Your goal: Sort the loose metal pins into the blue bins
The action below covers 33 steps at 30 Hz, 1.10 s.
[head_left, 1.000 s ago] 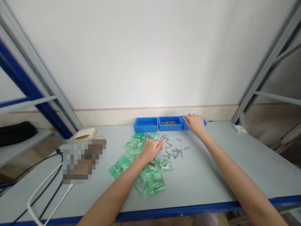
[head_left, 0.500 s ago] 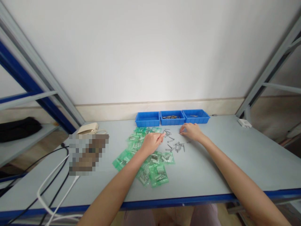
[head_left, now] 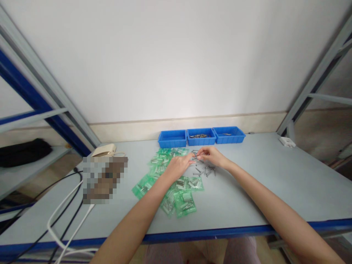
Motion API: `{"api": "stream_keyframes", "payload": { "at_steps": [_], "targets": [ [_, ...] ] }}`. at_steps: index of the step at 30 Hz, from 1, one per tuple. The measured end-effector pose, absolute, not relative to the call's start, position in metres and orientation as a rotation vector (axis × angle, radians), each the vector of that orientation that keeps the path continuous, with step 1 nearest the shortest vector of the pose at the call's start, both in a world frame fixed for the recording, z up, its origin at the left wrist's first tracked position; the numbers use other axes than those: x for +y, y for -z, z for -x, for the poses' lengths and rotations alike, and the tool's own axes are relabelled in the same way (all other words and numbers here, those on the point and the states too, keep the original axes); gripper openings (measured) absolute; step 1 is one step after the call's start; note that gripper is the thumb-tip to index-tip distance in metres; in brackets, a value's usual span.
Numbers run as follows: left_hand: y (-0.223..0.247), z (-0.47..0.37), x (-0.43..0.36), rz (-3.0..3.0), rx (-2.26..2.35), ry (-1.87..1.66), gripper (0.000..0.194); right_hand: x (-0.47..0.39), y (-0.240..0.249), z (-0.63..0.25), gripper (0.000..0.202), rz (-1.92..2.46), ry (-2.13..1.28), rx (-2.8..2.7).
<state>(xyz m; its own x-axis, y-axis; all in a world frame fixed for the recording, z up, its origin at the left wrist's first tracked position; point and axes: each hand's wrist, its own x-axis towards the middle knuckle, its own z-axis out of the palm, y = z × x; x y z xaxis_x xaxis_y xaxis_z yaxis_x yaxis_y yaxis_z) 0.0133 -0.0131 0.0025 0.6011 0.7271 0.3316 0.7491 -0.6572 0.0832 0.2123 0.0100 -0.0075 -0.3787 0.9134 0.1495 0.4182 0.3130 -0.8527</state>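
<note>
My left hand (head_left: 180, 165) is over the right side of several green plastic packets (head_left: 185, 203), its fingers pressed together and pointing right; anything in them is too small to tell. My right hand (head_left: 211, 156) is just right of it, above the loose screws (head_left: 206, 171), with thumb and fingers pinched near the left fingertips. What the pinch holds cannot be made out. The packets contain small metal and white pieces. Behind the hands, the middle blue bin (head_left: 201, 141) has a pile of metal parts in it.
A left blue bin (head_left: 172, 143) and a right blue bin (head_left: 229, 139) flank the middle one along the wall. At the left are a cream box (head_left: 103, 150), a blurred-out patch and cables (head_left: 52, 220). A white adapter (head_left: 287, 142) sits at the far right.
My right hand has moved left, from beside the screws to over them, close to my left hand. My left hand has hardly moved.
</note>
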Motion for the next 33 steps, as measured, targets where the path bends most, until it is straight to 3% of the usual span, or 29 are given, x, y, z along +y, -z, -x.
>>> {"api": "stream_keyframes", "payload": {
  "at_steps": [5, 10, 17, 20, 27, 33],
  "targets": [
    [-0.001, -0.014, -0.013, 2.78, -1.14, 0.525, 0.03, 0.004, 0.012, -0.202, 0.025, 1.071, -1.13, -1.882],
    [-0.003, -0.013, -0.014, 2.759, -1.291, 0.646, 0.029, -0.001, 0.002, -0.204, 0.031, 0.953, -1.222, -1.936],
    [-0.004, -0.013, -0.014, 2.719, -1.514, 0.903, 0.029, -0.017, -0.018, -0.199, 0.022, 1.151, -0.472, -2.209],
    [-0.004, -0.015, -0.015, 2.786, -1.506, 0.935, 0.03, -0.021, -0.021, -0.197, 0.023, 1.198, -0.324, -2.283],
    [-0.004, -0.015, -0.013, 2.911, -1.503, 0.962, 0.022, -0.02, -0.021, -0.201, 0.028, 1.189, -0.428, -2.292],
    [-0.004, -0.014, -0.013, 2.886, -1.47, 1.006, 0.03, -0.018, -0.019, -0.203, 0.028, 1.125, -0.527, -2.316]
  ]
}}
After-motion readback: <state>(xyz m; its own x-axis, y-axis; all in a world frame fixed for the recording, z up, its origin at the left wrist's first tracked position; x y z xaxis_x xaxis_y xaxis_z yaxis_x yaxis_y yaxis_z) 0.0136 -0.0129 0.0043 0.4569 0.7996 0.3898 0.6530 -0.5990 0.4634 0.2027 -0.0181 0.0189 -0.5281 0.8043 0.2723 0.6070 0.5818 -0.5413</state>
